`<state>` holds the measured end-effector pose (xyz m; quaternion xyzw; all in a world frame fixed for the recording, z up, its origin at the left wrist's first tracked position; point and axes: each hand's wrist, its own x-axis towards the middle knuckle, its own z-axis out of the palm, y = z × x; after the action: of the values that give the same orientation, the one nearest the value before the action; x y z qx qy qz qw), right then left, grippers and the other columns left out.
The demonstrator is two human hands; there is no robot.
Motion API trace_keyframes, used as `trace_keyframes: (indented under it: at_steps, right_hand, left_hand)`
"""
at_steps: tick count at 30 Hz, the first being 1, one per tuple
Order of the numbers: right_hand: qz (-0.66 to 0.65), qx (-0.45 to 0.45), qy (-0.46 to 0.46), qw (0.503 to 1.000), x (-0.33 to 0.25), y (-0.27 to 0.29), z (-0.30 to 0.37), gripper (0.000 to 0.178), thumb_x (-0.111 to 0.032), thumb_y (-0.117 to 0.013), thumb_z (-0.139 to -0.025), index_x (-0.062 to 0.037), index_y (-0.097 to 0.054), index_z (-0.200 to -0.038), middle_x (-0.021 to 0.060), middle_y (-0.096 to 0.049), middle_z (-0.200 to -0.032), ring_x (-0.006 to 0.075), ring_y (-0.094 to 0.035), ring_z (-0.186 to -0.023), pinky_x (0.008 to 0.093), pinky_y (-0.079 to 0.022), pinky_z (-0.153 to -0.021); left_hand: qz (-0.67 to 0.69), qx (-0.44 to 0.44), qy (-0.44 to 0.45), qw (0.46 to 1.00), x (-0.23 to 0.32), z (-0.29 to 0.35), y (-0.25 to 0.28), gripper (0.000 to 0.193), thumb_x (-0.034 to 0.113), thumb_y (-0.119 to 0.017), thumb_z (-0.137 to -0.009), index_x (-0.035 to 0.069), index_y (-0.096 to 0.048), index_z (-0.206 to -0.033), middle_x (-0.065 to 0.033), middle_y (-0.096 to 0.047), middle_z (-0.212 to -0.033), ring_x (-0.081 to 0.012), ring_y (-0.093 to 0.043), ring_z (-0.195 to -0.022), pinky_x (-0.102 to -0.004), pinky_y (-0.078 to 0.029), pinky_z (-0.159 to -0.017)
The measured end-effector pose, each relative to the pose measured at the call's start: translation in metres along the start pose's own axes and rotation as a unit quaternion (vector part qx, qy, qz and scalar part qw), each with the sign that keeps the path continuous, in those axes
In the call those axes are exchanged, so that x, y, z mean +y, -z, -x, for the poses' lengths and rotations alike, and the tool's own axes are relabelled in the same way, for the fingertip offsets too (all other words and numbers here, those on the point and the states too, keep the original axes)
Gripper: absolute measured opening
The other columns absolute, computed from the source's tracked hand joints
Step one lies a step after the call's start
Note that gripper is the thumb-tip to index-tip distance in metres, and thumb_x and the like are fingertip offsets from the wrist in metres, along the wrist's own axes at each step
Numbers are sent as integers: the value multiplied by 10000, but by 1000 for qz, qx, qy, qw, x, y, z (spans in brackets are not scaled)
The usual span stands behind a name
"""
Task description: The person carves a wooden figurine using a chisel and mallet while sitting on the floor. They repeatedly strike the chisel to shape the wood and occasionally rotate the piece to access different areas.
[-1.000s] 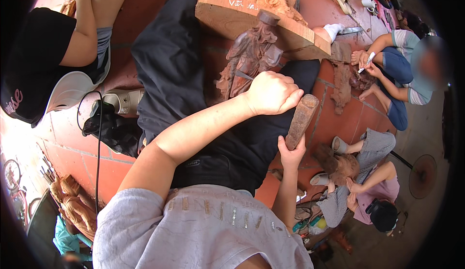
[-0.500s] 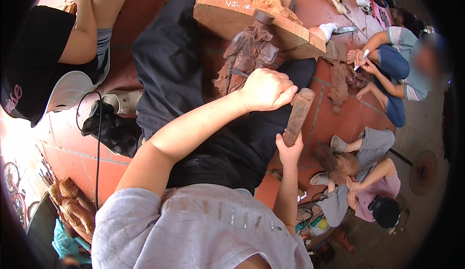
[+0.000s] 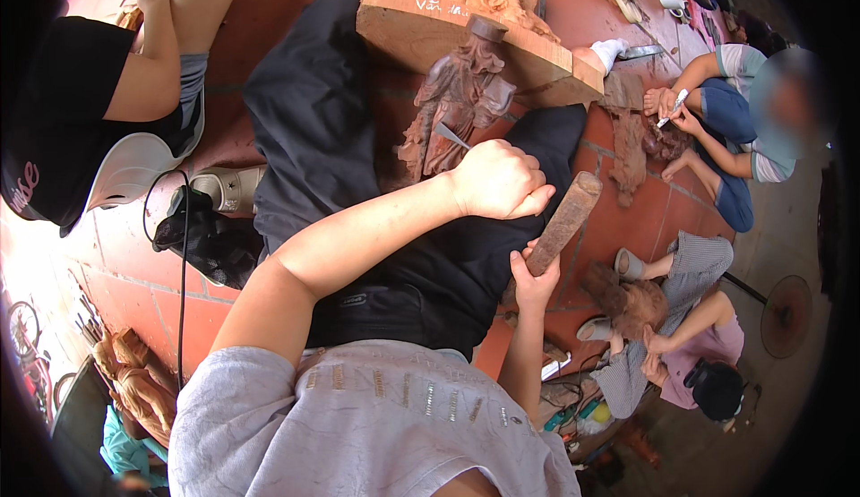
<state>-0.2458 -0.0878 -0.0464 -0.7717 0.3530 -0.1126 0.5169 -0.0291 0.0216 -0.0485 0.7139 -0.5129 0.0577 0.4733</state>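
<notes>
Carved dark figure (image 3: 464, 94) stands between the person's legs in black trousers (image 3: 309, 94), just before a paler wood block (image 3: 408, 31); its long axis runs up the view, the top leaning a little to the right, while its foot is partly out of sight; from the left hand (image 3: 502, 179) it lies ahead and to the left, nearer to that hand than to the right hand (image 3: 536, 280); the left fingers are curled tight around a narrow-bladed tool (image 3: 454, 137), whose metal points forward and left at the figure's lower half, though whether the tip touches the wood cannot be told; the right fingers wrap the lower end of a thick brown stick (image 3: 566, 224), which slants up and rightward, its free end beside the left hand, a gap between them.
</notes>
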Motion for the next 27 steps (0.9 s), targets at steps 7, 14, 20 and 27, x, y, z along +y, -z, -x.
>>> trace_keyframes:
  at_steps: [7,14,20,27]
  right_hand:
    - [-109,26,34,993,12,14,-9,347,30,-740,-757,-1,-549,-1045,16,-550,-830,90,-512,-719,250,-447,-682]
    - [120,-35,65,990,-15,11,-20,333,-64,-750,-755,3,-557,-1018,29,-585,-804,135,-568,-727,295,-486,-686]
    - [72,-19,48,996,-7,2,-15,342,-79,-745,-749,-6,-567,-1032,43,-604,-800,137,-567,-717,306,-492,-699]
    - [98,-22,34,994,-19,-4,-14,336,-74,-745,-744,-7,-574,-1026,41,-602,-772,139,-575,-711,311,-498,-700]
  left_hand:
    - [10,13,24,1000,-4,-3,0,332,279,-571,-883,114,-577,-596,-64,-554,-581,-262,-592,-538,-380,-489,-538]
    - [23,69,88,993,-14,-16,3,272,219,-562,-896,98,-616,-658,-65,-586,-622,-272,-609,-576,-379,-498,-538]
    - [36,63,100,992,-15,-21,5,286,220,-537,-917,90,-619,-675,-72,-599,-641,-278,-624,-612,-386,-505,-551]
    - [36,54,82,995,-12,-13,12,266,219,-535,-926,80,-616,-713,-77,-593,-677,-280,-621,-646,-381,-509,-595]
